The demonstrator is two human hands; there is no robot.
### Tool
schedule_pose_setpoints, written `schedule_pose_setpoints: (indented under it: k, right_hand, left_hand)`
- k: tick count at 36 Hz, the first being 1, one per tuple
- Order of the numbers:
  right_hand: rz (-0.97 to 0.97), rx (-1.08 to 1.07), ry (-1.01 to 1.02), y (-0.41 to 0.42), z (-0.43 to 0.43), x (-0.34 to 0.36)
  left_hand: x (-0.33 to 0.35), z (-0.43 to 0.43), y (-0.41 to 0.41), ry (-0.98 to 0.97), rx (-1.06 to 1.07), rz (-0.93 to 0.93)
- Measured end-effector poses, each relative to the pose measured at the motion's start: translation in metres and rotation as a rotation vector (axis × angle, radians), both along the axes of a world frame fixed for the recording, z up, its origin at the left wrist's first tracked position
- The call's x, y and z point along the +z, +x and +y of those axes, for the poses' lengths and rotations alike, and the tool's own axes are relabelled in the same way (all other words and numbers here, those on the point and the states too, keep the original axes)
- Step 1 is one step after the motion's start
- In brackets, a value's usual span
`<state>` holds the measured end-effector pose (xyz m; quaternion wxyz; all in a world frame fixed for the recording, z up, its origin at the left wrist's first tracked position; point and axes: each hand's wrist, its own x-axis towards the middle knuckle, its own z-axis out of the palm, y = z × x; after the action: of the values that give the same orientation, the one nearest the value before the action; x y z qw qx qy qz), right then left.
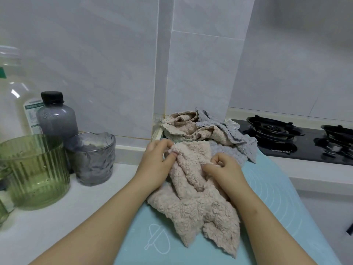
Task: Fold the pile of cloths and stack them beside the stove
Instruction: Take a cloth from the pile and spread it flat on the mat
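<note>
White counter meets a tiled wall, and at the left of the frame a green ribbed glass, a dark-capped grey bottle and a grey tumbler crowd together. At centre the left hand pinches the upper corner of a fluffy pink cloth. The right hand, just beside it, pinches a raised fold. This cloth lies rumpled on a blue mat, trailing toward the bottom edge. Above the hands sits the unfolded pile of cloths in the wall corner, touching the black stove at right.
</note>
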<state>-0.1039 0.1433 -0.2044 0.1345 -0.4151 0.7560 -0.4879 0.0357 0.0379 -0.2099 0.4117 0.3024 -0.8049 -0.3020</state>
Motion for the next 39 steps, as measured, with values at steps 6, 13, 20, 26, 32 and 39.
schedule_pose_setpoints:
  k: [6, 13, 20, 26, 32, 39]
  right_hand:
    - [0.017, 0.124, -0.094, 0.004, 0.002, 0.001]
    - [0.043, 0.091, -0.23, 0.005, 0.003, 0.005]
    - [0.413, -0.177, -0.389, -0.002, 0.004, 0.004]
    - [0.68, -0.423, -0.244, -0.003, 0.001, 0.004]
    - [0.423, -0.379, 0.185, -0.014, 0.004, 0.004]
    - [0.22, -0.325, 0.353, -0.019, 0.011, 0.001]
  left_hand:
    - [0.006, 0.007, -0.002, 0.396, -0.176, 0.301]
    - [-0.002, 0.011, -0.005, 0.687, -0.217, 0.328]
    - [0.006, 0.008, 0.0, 0.266, 0.01, 0.402]
    - [-0.002, 0.006, -0.005, -0.249, 0.051, -0.041]
    - [0.0, 0.011, -0.001, -0.366, 0.168, -0.127]
    - [-0.002, 0.014, 0.004, -0.167, 0.265, -0.397]
